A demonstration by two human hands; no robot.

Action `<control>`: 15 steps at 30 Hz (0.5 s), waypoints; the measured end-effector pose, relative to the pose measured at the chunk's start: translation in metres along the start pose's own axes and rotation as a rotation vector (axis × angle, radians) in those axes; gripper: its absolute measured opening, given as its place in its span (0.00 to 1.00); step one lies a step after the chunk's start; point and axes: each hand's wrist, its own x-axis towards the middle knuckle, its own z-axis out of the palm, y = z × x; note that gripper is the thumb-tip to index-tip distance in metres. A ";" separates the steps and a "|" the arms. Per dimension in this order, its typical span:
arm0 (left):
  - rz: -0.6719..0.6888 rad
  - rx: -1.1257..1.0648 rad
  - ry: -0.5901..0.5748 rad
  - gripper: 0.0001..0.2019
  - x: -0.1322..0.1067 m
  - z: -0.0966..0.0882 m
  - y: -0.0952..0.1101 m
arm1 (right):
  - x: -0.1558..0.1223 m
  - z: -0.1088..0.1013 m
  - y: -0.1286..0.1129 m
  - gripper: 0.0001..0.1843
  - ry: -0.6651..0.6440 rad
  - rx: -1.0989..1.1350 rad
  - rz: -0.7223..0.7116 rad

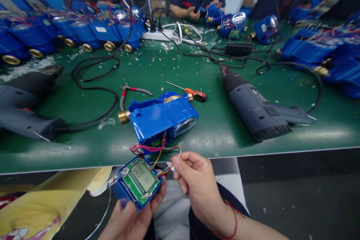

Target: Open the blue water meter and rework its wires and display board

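Observation:
My left hand [132, 217] holds a small blue module with a green circuit board and a grey display [139, 182], below the table's front edge. My right hand [197, 185] is closed in a pinch on the coloured wires [168, 157] that run from the board up into a blue meter housing [160, 118]. The housing lies on the green table [84, 150] near its front edge, brass fitting pointing left, clear window at its right end.
A dark heat gun [253, 107] lies right of the housing; another [25, 107] lies at the left. Pliers [132, 92] and an orange-handled screwdriver [194, 93] lie behind it. Rows of blue meters [84, 32] line the far left and right. Other people work across the table. Black cables cross it.

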 end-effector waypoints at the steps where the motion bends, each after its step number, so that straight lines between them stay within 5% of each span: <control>1: 0.027 0.027 0.025 0.24 -0.001 0.002 0.000 | 0.002 -0.001 -0.003 0.20 0.001 -0.008 -0.001; 7: 0.053 0.179 0.138 0.31 -0.004 0.005 0.000 | 0.009 -0.006 -0.019 0.21 -0.049 -0.033 0.017; 15: 0.018 0.292 0.140 0.37 -0.004 0.014 0.008 | 0.010 -0.015 -0.034 0.20 -0.194 -0.161 0.108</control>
